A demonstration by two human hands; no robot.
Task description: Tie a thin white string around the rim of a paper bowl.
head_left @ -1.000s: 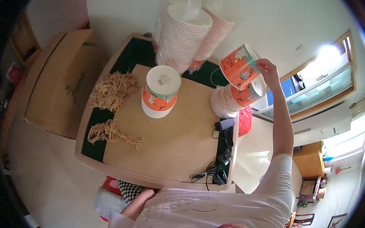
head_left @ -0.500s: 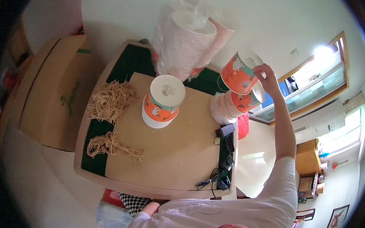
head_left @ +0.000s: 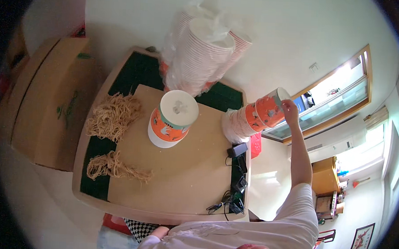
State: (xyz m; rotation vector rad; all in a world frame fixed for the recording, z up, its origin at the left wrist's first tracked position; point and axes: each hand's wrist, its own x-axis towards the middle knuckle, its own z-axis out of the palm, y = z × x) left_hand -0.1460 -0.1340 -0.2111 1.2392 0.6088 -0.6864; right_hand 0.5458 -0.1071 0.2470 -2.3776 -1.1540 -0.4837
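Note:
My right hand [head_left: 289,111] grips the rim end of an orange paper bucket [head_left: 268,111] with a green band, at the table's far right. That bucket sits upside down on the end of a leaning stack of nested paper buckets [head_left: 237,125], partly wrapped in clear plastic. On the board at the table's middle, another upturned orange bucket [head_left: 169,128] with a green band and pale bottom stands over a white one [head_left: 162,140]. Below the table's front edge is my left hand [head_left: 160,232], nearest the checkered cloth [head_left: 140,229]; its fingers are hidden.
Tall plastic-wrapped stacks of paper buckets [head_left: 206,49] stand at the back. Two bundles of tan string [head_left: 113,117] lie at the left. Black adapters and cables [head_left: 237,150] line the right edge. A large cardboard box [head_left: 46,113] stands left of the table [head_left: 160,215].
My right hand has lowered the orange bucket from above onto the end of the leaning stack, lining it up there. The whole view has shifted slightly. My left hand stays low.

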